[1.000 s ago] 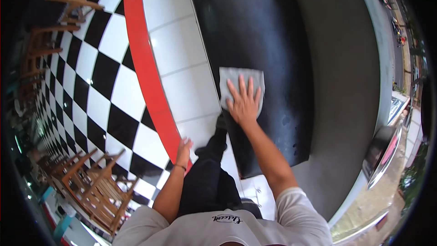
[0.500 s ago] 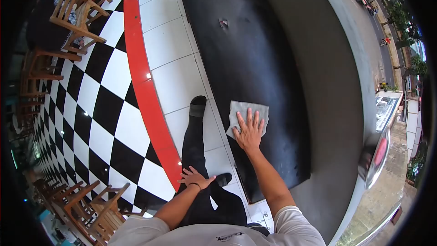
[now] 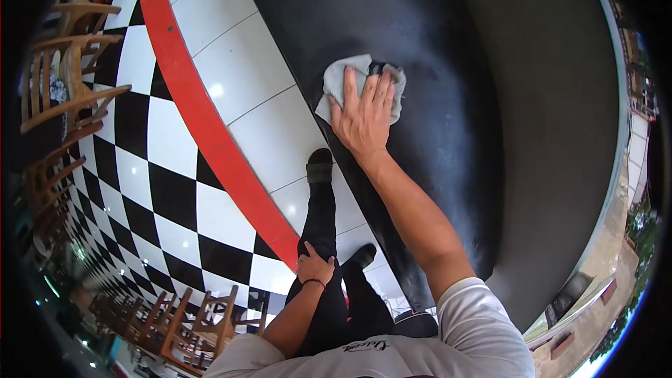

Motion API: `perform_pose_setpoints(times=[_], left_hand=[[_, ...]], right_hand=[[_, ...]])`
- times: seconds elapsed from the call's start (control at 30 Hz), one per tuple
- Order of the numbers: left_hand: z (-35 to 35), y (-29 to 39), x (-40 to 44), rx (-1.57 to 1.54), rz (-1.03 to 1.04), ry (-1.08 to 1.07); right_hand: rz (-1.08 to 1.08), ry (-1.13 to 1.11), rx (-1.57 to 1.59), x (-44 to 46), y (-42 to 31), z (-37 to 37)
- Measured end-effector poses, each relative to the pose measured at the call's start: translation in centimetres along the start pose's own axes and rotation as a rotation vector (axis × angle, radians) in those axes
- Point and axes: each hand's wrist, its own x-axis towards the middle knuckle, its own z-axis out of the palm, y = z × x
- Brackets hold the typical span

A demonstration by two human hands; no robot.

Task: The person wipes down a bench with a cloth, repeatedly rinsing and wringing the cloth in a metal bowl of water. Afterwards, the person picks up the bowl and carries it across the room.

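A grey cloth (image 3: 341, 78) lies bunched on a long black bench top (image 3: 434, 133), close to its left edge. My right hand (image 3: 364, 112) holds the cloth against that surface, its fingers pressing down into the folds. A dark patch shows between the cloth's folds just beyond my fingertips; I cannot tell what it is. My left hand (image 3: 315, 267) rests on my black-trousered leg (image 3: 322, 217) near the knee, holding nothing, thumb apart from the fingers.
A dark grey wall (image 3: 560, 98) rises along the bench's right side. White tiles (image 3: 269, 126), a red strip (image 3: 189, 98) and a checkered floor (image 3: 173, 189) lie to the left. Wooden chairs (image 3: 77, 84) stand at upper left, more chairs (image 3: 203, 325) at lower left.
My right hand has slid the cloth forward along the bench, and the cloth is now bunched rather than flat. My left hand has settled round my leg. The view has shifted forward.
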Motion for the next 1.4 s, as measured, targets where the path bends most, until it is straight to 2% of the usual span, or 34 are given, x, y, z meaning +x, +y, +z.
perform_pose_setpoints(times=[0.13,0.23,0.37,0.47,0.6,0.67,0.77,0.83,0.93,1.07,1.13,1.23,1.3,1.4], left_hand=[[-0.6,-1.2,0.5,-0.042,0.050,0.035],[-0.8,-1.4,0.9,-0.090,0.145,0.116],[-2.9,1.3,2.3,-0.379,0.237,0.363],[-10.0,7.8,4.6,-0.765,0.363,0.613],[-23.0,17.1,8.2,-1.207,0.495,0.703],[-26.4,21.4,10.5,-1.176,0.464,0.838],[-27.7,22.9,7.9,-1.076,0.210,0.819],[-27.7,22.7,7.7,-1.029,0.186,0.814],[-27.5,23.1,8.4,-0.924,0.099,0.893],[-27.5,23.3,7.8,-0.912,0.090,0.898],[-27.6,23.6,7.4,-0.886,0.071,0.899],[-27.2,23.1,7.2,-0.842,0.032,0.873],[-27.9,23.8,7.2,-0.825,0.023,0.848],[-27.4,23.6,8.1,-0.806,0.016,0.846]], right_hand=[[-0.028,-0.153,0.022,-6.1,1.5,-2.9],[0.113,-0.278,-0.032,-15.2,3.2,-6.4],[0.177,-0.403,-0.045,-19.1,5.3,-8.5],[0.161,-0.306,-0.062,-12.2,6.3,-6.9],[0.164,-0.048,-0.118,1.2,8.6,-2.8],[0.122,0.051,-0.117,7.5,9.5,-0.9],[0.120,0.125,-0.049,15.1,10.7,1.4],[0.155,0.146,-0.058,17.6,11.1,1.5],[0.172,0.034,0.013,13.5,11.9,-0.9],[0.563,-0.060,-0.059,1.2,14.6,-5.8],[0.689,-0.133,-0.207,-1.9,15.8,-6.6],[0.638,-0.110,-0.227,0.3,17.1,-4.6],[0.548,-0.014,-0.064,8.0,16.5,-3.3],[0.323,0.005,-0.012,15.8,17.5,-0.7]])
